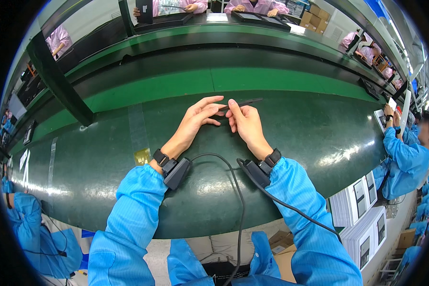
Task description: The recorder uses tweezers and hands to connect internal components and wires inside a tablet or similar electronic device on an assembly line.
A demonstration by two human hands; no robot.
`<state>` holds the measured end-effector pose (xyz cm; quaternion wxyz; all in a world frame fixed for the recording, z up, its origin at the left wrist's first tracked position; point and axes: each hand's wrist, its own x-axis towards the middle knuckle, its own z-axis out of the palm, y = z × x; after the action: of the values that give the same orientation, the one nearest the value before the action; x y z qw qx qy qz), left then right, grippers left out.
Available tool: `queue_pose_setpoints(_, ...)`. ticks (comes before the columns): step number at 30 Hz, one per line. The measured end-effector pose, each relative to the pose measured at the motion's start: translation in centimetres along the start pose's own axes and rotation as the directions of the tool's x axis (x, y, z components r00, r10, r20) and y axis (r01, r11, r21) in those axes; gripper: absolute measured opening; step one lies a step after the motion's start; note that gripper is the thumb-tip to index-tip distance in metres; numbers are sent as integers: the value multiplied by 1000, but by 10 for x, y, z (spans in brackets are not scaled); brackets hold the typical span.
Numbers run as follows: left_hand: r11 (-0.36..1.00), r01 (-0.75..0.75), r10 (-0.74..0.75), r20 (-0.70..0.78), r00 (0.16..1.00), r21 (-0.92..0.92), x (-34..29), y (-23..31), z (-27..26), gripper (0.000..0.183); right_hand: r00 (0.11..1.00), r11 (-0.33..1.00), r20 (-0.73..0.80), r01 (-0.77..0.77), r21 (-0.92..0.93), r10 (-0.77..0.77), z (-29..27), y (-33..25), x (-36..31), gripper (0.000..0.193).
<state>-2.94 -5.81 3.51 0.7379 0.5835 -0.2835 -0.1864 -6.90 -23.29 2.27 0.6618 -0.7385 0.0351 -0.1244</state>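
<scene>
Above the middle of the green work table (176, 209), my right hand (248, 125) pinches a thin black pointed tool (250, 101) between thumb and fingers. One end of it sticks out to the right, and the other runs left toward my left hand. Whether it is a pair of tweezers or a pen I cannot tell. My left hand (195, 118) is beside it with fingers stretched out and apart, their tips close to the tool's left end. Contact between those fingertips and the tool is unclear. Both wrists carry black strapped devices with cables.
A yellow tape patch (141, 157) and clear tape strips mark the table top. Beyond its far edge runs a green and black line (214, 78), with a dark post (57, 81) at left. White boxes (350, 202) are stacked at right, near a co-worker in blue (405, 152).
</scene>
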Motion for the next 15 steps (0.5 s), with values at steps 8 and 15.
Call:
queue_pose_setpoints(8,997,-25,23,-32,999,-68,-1,2,1,47,997,999,65,-48,-17,49,2,-6,-4,49)
queue_pose_setpoints(15,993,-108,106,-39,994,-49,2,1,-2,49,997,994,73,13,-106,-5,2,-5,-4,50)
